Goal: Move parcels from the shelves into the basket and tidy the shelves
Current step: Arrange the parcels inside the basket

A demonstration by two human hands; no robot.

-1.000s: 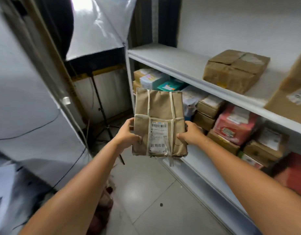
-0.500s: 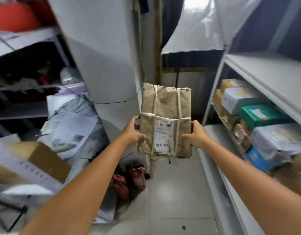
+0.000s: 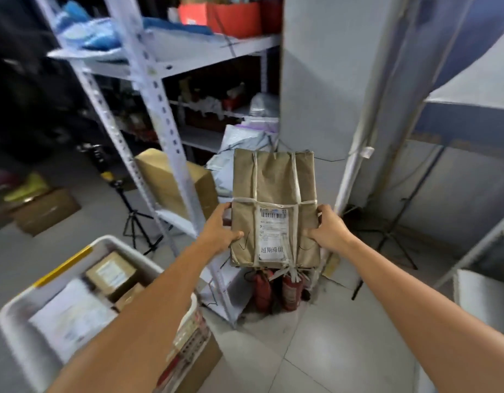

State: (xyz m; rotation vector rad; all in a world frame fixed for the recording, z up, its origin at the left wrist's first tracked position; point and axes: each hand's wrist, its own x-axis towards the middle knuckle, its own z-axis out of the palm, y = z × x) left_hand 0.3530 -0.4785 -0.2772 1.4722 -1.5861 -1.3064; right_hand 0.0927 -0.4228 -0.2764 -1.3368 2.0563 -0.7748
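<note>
We hold a brown paper parcel (image 3: 273,191) upright in mid-air, our left hand (image 3: 219,231) and right hand (image 3: 329,232) each gripping a lower side, the basket (image 3: 24,296) low on our left; swinging across, it might clip the shelf post (image 3: 171,148) or slip.

Parcel (image 3: 273,194): brown paper wrap, white straps crossed over it, white barcode label on lower front. Upright in air, left hand (image 3: 219,231) and right hand (image 3: 329,231) gripping lower side edges. Basket (image 3: 21,336): pale, lower left on floor, cardboard boxes (image 3: 112,272) and flat white parcel (image 3: 72,316) inside.
</note>
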